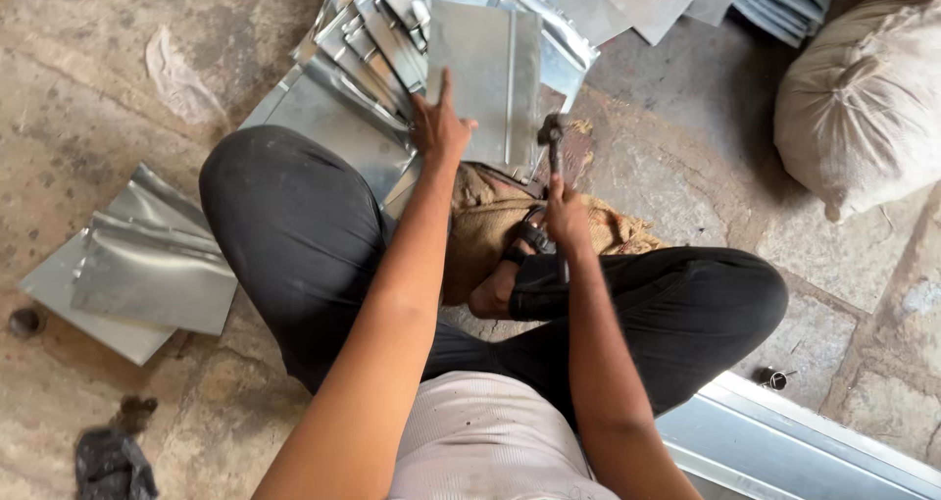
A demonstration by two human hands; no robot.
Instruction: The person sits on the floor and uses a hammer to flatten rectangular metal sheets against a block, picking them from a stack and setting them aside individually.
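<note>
I sit cross-legged on a stone floor. My left hand [438,125] grips the near left edge of a folded galvanised metal sheet [487,78] that lies in front of my knees. My right hand [566,214] is closed around the handle of a hammer [552,132], whose head hangs just right of the sheet's raised seam. Under the sheet and my foot lies brown burlap cloth [480,216].
A heap of similar metal sheets [392,29] spreads ahead and to the left. More folded sheets [147,265] lie at my left. A stuffed sack [863,98] stands at the right. A long metal strip [784,441] lies near my right side. A dark rag [113,466] lies at lower left.
</note>
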